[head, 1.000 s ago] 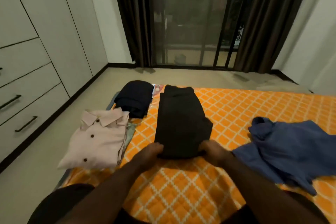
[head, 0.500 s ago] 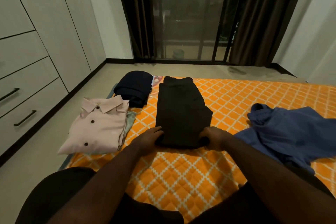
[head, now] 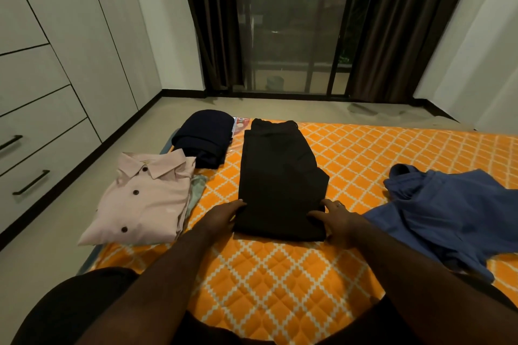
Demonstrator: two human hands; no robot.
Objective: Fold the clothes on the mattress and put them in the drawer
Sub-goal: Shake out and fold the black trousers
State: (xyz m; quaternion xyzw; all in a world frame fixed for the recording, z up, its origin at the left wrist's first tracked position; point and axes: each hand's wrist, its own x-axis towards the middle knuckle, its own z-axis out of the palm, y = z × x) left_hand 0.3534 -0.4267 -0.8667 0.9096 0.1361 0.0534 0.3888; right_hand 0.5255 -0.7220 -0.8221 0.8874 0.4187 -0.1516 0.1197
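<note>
Black trousers, folded lengthwise, lie on the orange quilted mattress. My left hand touches their near left corner with straight fingers. My right hand rests at the near right corner, fingers spread on the cloth. A folded pink button shirt sits at the mattress's left edge, a folded navy garment behind it. An unfolded blue shirt lies crumpled on the right. Shut drawers with black handles are in the wardrobe on the left.
Bare floor runs between the mattress and the wardrobe. A glass sliding door with dark curtains stands behind the mattress. My dark-clothed knee is at the lower left.
Both hands have gone from gripping the trousers' near edge to lying flatter with fingers out. The camera has tilted up a little.
</note>
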